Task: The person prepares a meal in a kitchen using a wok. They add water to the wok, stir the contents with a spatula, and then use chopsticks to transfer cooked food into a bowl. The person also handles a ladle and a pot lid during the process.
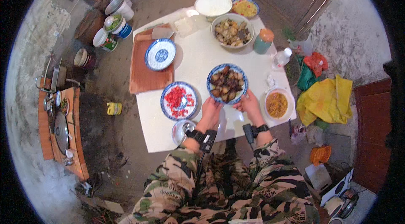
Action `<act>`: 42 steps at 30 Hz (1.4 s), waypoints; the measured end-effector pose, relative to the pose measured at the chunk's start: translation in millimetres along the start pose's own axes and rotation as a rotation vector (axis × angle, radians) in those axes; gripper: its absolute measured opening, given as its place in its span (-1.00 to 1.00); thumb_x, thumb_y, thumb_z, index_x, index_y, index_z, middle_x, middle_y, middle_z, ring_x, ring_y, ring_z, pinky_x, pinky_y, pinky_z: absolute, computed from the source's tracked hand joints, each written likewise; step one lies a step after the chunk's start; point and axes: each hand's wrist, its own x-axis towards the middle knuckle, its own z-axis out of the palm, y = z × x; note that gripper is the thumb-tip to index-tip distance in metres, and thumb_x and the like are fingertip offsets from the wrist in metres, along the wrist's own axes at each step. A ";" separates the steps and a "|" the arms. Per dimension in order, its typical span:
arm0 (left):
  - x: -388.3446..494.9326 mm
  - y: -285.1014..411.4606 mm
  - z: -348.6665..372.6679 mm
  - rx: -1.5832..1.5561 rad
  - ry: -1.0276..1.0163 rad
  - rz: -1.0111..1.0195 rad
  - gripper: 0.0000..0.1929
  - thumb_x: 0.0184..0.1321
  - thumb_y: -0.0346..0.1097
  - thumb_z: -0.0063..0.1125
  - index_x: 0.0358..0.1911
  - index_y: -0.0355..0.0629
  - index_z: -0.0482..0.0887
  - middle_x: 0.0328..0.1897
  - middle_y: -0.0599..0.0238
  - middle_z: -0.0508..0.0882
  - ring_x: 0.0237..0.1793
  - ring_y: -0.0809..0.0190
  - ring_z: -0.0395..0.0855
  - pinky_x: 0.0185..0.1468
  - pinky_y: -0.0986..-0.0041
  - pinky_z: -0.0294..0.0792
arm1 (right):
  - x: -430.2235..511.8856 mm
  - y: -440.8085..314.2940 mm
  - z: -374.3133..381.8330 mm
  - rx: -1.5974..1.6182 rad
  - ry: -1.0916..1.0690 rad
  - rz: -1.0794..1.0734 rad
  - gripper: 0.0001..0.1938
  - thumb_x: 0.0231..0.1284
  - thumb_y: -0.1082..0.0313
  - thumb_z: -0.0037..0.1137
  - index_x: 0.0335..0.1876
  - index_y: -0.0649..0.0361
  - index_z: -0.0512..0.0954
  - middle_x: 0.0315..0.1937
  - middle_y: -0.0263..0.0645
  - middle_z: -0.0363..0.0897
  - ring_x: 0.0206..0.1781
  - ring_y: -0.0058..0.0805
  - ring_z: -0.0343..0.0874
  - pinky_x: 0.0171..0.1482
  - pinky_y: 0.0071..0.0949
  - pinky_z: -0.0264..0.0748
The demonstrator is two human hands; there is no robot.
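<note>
Both my hands grip the near rim of a blue-and-white plate (pixel 227 83) heaped with browned chunks of food. My left hand (pixel 211 110) has hold of its lower left edge, and my right hand (pixel 248 104) its lower right. Whether the plate rests on the white table (pixel 202 53) or is lifted off it, I cannot tell. Left of my left hand is another blue-and-white plate (pixel 179 101) with chopped red peppers. A metal bowl (pixel 182 130) is partly hidden behind my left forearm. To the right of my right hand stands a white bowl (pixel 280 105) of orange-brown food.
A red-brown cutting board (pixel 139 62) carries a cleaver (pixel 162 33) and a blue-and-white plate (pixel 160 54). Farther back are a large bowl of food chunks (pixel 232 31), a white bowl (pixel 213 4) and a green jar (pixel 263 41). A wok stove (pixel 74 129) stands left, beyond a yellow jug (pixel 114 109).
</note>
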 end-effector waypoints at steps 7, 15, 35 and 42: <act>-28.2 21.4 19.3 0.091 0.108 -0.061 -0.79 0.41 -0.42 -0.17 0.05 -0.24 0.44 -0.03 0.25 0.58 -0.07 0.24 0.56 0.08 0.35 0.43 | -12.9 0.0 14.5 0.204 0.164 -0.042 -0.62 0.26 0.53 -0.16 0.20 0.24 0.37 -0.62 -0.23 0.55 -0.73 -0.55 0.50 -0.78 -0.68 0.13; -119.1 92.4 -6.5 0.053 -0.106 -0.098 -0.84 0.33 -0.46 -0.05 -0.07 -0.28 0.48 0.03 0.20 0.60 0.05 0.18 0.58 0.25 0.27 0.43 | -98.5 -67.0 64.1 0.093 0.054 -0.179 -0.58 0.24 0.53 -0.12 0.24 0.32 0.36 -0.62 -0.27 0.54 -0.76 -0.51 0.51 -0.81 -0.68 0.09; -326.9 355.4 -278.1 -0.128 -0.114 0.312 -0.52 0.27 -0.49 0.04 0.19 -0.08 0.16 0.15 0.05 0.49 0.11 0.00 0.56 0.14 0.04 0.51 | -213.5 -91.4 466.2 0.038 -0.357 -0.114 -0.59 0.27 0.51 -0.12 0.24 0.39 0.34 -0.53 -0.23 0.59 -0.73 -0.49 0.54 -0.79 -0.70 0.08; -310.4 460.3 -365.6 -0.120 0.021 0.492 -0.58 0.27 -0.52 0.02 0.12 -0.11 0.16 0.17 0.01 0.46 0.10 0.01 0.57 0.06 0.13 0.58 | -141.2 -101.2 614.3 -0.017 -0.600 -0.113 -0.52 0.28 0.50 -0.10 0.32 0.40 0.23 -0.54 -0.21 0.59 -0.72 -0.45 0.56 -0.78 -0.67 0.18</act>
